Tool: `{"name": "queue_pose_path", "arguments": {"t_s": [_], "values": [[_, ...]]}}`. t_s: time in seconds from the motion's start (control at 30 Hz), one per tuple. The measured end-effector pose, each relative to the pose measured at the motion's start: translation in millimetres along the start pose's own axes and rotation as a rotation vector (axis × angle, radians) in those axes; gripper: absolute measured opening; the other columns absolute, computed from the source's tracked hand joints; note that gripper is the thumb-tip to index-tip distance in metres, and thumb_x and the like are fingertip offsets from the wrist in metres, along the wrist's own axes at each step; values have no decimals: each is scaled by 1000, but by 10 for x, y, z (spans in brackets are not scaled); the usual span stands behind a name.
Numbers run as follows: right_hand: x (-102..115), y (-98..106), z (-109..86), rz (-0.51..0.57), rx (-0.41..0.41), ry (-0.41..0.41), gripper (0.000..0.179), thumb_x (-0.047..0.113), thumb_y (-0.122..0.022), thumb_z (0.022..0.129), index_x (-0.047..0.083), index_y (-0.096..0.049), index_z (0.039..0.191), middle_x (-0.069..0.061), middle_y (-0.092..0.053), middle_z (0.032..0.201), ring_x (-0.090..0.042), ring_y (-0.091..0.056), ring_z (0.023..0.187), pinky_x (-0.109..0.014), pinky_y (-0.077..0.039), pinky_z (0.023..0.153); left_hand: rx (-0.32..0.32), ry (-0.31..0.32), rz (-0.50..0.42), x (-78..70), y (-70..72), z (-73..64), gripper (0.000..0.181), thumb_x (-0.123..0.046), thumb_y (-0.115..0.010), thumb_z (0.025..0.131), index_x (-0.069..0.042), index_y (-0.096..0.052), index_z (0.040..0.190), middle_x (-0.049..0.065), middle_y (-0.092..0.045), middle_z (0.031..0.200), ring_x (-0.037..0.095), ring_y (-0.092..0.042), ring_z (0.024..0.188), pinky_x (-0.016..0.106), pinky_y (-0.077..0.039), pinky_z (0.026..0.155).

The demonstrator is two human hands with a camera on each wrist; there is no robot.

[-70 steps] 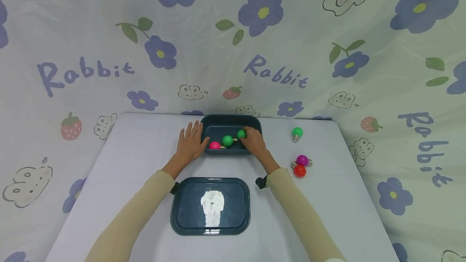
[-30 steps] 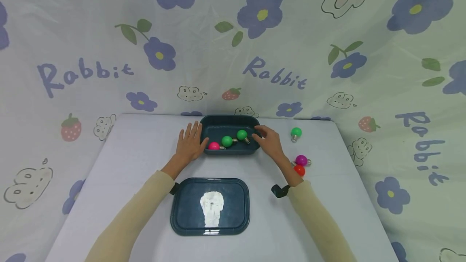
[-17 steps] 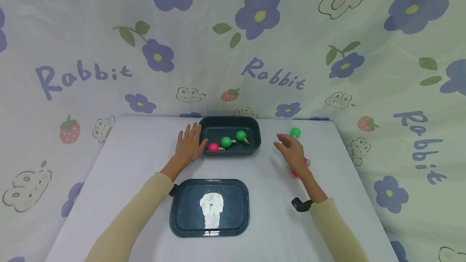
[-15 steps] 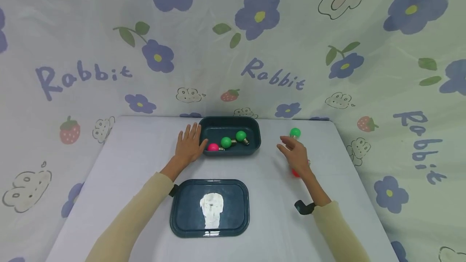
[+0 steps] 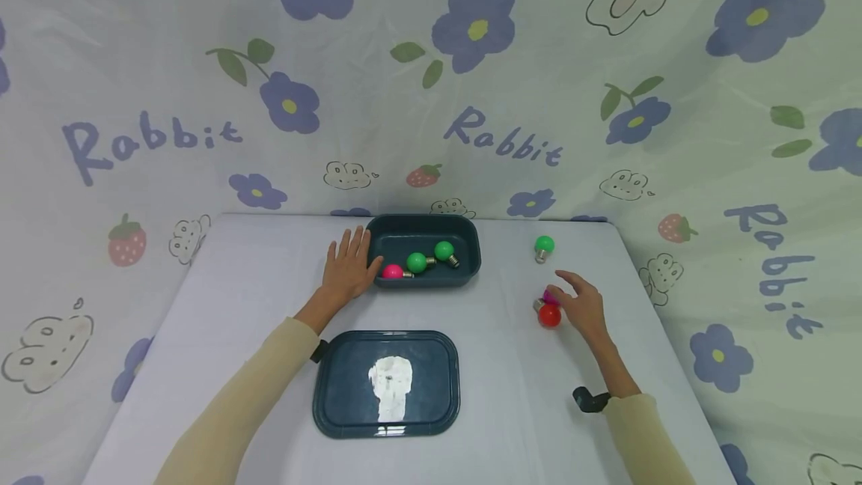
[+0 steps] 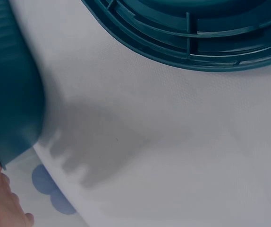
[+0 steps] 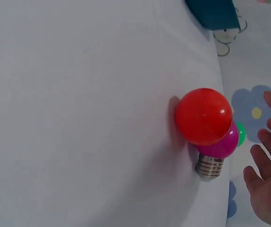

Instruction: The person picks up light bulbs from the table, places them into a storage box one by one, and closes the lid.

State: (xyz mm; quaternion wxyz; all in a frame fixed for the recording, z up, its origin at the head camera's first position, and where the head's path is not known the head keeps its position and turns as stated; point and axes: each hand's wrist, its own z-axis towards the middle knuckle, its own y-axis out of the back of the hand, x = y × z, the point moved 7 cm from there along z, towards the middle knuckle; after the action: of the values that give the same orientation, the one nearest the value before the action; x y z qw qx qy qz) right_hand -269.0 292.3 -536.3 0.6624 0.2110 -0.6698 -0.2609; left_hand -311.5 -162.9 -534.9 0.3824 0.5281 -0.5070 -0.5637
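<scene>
Against the left end of a dark teal bin (image 5: 476,257) my left hand (image 5: 346,273) rests with straight, spread fingers. Inside the bin lie a pink light bulb (image 5: 393,271) and two green bulbs (image 5: 416,263). My right hand (image 5: 583,310) hovers by a purple bulb (image 7: 224,143), partly covering it in the head view, its fingers loosely bent and holding nothing. A red bulb (image 5: 549,316) lies right beside the purple one on the white table. Farther back is another green bulb (image 5: 544,245), base toward me.
A dark teal lid-like tray (image 5: 330,395) with a raised rim lies flat between my forearms, nearer to me than the bin. Behind the table's far edge (image 5: 303,215) hangs a printed cloth with flowers and rabbits.
My right hand has let go of a green bulb in the bin, then moved right and toward me to the purple and red bulbs. The left hand has stayed at the bin.
</scene>
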Motion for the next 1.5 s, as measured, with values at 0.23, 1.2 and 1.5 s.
{"name": "queue_pose_path", "arguments": {"t_s": [0.23,1.2,1.5], "values": [[-190,-27,19,-26,45,-61,45,18,-65,98,1,-55,139,-25,-49,144,-46,-40,136,-56,-40,104,-6,0,4,14,-7,2,73,-45,-33,107,3,-13,158,20,-9,164,40,-7,150,58,-5,117],[-402,-67,19,-50,12,-100,45,20,-65,98,-1,-56,138,-27,-54,138,-43,-47,130,-52,-44,102,-53,-32,-26,10,14,-17,74,-50,-26,107,3,-15,157,20,-12,164,38,-9,150,57,-7,118],[-296,14,70,-33,-37,-52,43,19,-66,98,0,-59,136,-24,-58,134,-41,-51,126,-51,-48,98,-8,-2,31,36,-27,34,73,-45,-32,107,3,-13,158,20,-10,164,39,-8,150,58,-9,117]]}}
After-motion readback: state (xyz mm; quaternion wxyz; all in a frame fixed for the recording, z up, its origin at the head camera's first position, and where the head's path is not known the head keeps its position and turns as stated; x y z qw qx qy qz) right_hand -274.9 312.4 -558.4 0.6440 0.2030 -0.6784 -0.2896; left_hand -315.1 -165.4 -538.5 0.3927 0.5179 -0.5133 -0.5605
